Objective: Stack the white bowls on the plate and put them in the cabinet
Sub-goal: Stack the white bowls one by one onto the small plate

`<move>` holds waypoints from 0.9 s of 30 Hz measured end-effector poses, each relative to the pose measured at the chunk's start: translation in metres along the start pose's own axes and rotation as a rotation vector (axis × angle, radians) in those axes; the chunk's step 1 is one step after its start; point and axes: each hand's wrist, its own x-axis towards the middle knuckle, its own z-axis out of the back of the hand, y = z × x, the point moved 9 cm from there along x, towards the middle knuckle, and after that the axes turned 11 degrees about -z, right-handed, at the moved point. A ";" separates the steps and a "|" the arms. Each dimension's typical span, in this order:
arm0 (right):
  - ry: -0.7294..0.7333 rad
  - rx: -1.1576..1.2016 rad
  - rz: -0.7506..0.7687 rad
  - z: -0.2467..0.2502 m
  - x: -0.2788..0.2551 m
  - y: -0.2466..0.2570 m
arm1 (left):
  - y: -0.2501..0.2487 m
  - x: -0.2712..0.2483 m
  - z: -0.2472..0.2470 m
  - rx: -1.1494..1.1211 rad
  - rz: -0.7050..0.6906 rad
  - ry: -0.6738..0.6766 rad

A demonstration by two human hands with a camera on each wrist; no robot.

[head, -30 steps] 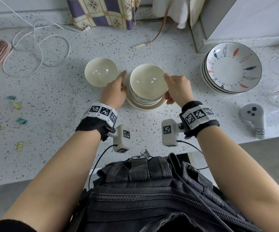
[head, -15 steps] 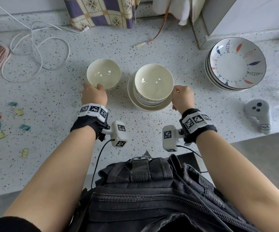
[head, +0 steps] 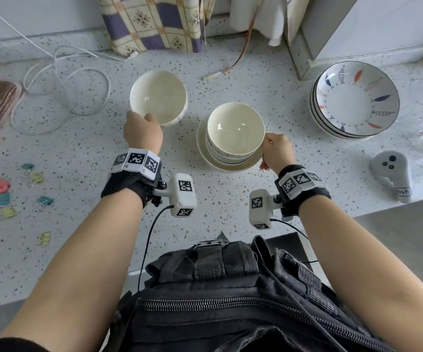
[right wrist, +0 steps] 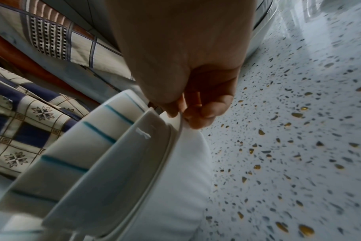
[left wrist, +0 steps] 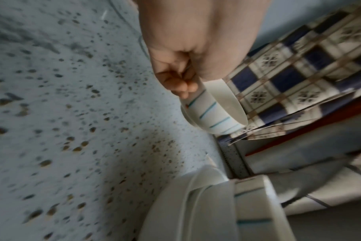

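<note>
1. Left hand [head: 143,130]: fingers [left wrist: 180,84] pinched the near rim of a single white bowl [head: 158,97], thumb inside, the rest curled on its teal-striped wall; the bowl was tilted, clear of the speckled tabletop [head: 78,158].
2. Right hand [head: 276,151]: fingers [right wrist: 208,109] curled, pinching the right rim of the white plate [head: 227,166].
3. Stacked white bowls [head: 236,130]: nested on that plate, just right of the lifted bowl.
4. Fish-patterned plates [head: 356,100]: a stack, well to the right.
5. Grey controller [head: 393,171]: near the tabletop's right edge.
6. White cable [head: 65,85]: looped at far left.
7. Binder clips [head: 36,177]: scattered at left.
8. Checked cloth [head: 152,21]: hanging behind.
</note>
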 end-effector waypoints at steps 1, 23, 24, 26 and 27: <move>0.004 0.005 -0.003 0.000 0.000 0.000 | -0.015 0.000 0.004 -0.021 -0.073 0.003; 0.121 0.050 -0.062 -0.001 0.003 -0.004 | -0.110 -0.074 -0.053 0.305 -0.689 0.306; 0.122 0.055 -0.063 -0.001 0.003 -0.004 | -0.110 -0.074 -0.054 0.316 -0.685 0.305; 0.119 0.055 -0.058 -0.001 0.003 -0.003 | -0.110 -0.076 -0.055 0.339 -0.682 0.304; 0.118 0.057 -0.053 -0.002 0.003 -0.003 | -0.110 -0.077 -0.055 0.348 -0.683 0.303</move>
